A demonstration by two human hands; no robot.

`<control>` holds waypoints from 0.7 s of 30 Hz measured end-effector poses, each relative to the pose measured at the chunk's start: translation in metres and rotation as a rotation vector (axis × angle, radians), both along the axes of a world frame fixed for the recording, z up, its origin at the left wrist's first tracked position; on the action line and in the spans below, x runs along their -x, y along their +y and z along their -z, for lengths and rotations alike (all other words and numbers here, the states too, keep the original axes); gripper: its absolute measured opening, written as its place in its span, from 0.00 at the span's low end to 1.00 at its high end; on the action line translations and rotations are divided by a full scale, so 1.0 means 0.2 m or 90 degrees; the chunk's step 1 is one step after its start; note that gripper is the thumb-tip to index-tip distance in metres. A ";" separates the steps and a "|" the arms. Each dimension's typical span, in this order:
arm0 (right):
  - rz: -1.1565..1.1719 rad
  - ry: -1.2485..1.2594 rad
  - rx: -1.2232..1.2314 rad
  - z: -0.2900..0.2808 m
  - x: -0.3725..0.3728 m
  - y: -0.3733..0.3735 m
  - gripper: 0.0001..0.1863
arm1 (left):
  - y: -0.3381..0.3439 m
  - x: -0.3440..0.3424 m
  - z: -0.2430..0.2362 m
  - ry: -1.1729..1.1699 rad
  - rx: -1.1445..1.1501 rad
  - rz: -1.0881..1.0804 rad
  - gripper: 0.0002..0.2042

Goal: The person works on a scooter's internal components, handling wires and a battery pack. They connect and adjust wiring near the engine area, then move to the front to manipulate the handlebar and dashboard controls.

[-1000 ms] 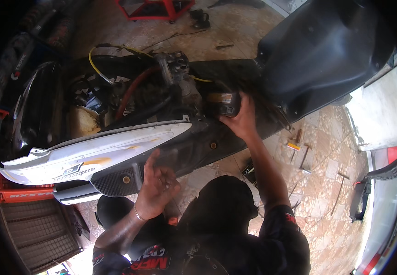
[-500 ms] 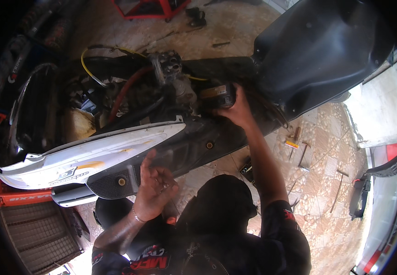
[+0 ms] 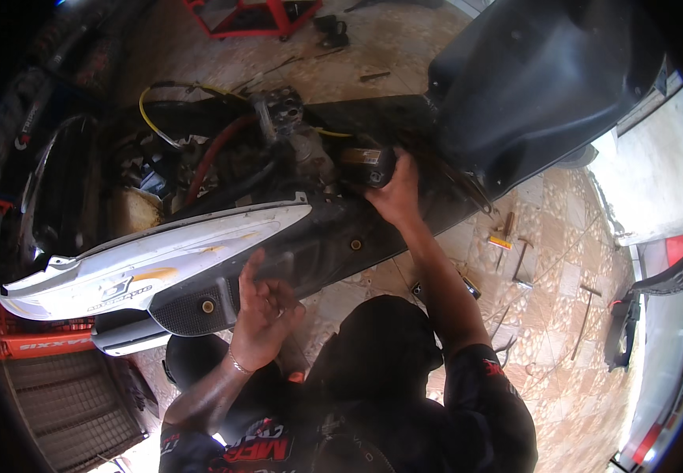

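Observation:
A scooter (image 3: 199, 236) with white side panel and exposed engine lies across the view. My right hand (image 3: 396, 189) grips a black boxy part with an orange label (image 3: 359, 168), resembling a battery, beside the metal engine part (image 3: 282, 110) and a thin yellow cable. My left hand (image 3: 266, 307) is raised over the near edge of the black footboard (image 3: 318, 252), index finger extended and the others loosely bent, holding nothing visible; whether it touches the footboard is unclear. Red and black hoses run through the open body.
Several hand tools (image 3: 500, 240) lie on the tiled floor (image 3: 546, 315) at right. A red stand (image 3: 254, 27) is beyond the scooter. A large black panel (image 3: 538, 87) occupies the upper right. A metal grille (image 3: 65, 402) is lower left; dark clothed shapes fill the bottom.
The scooter and floor sit slightly differently in view as the camera shifts. My right hand still grips the black part; my left hand keeps nearly the same raised pose.

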State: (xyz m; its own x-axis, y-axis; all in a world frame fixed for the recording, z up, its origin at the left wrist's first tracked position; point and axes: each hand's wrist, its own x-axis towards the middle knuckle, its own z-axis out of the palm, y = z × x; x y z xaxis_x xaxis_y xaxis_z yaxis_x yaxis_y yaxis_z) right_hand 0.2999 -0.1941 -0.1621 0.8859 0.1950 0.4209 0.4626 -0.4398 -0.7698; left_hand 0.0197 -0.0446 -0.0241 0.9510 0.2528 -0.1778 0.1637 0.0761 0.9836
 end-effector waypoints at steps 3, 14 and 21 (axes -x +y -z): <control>-0.015 0.015 -0.036 0.01 -0.02 -0.01 0.51 | 0.00 0.00 0.00 0.007 0.017 -0.016 0.47; -0.150 0.215 -0.310 0.12 -0.04 -0.03 0.49 | 0.01 -0.01 -0.01 0.036 0.050 -0.013 0.48; -0.290 0.221 -0.323 0.18 -0.17 -0.06 0.50 | 0.03 0.00 -0.01 0.025 0.064 -0.006 0.48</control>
State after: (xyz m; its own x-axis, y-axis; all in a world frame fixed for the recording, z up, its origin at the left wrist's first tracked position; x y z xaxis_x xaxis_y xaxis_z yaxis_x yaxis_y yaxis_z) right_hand 0.3339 -0.2066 -0.1981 0.8621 0.4302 0.2677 0.2076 0.1822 -0.9611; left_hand 0.0204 -0.0395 -0.0224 0.9405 0.2411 -0.2393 0.2003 0.1756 0.9639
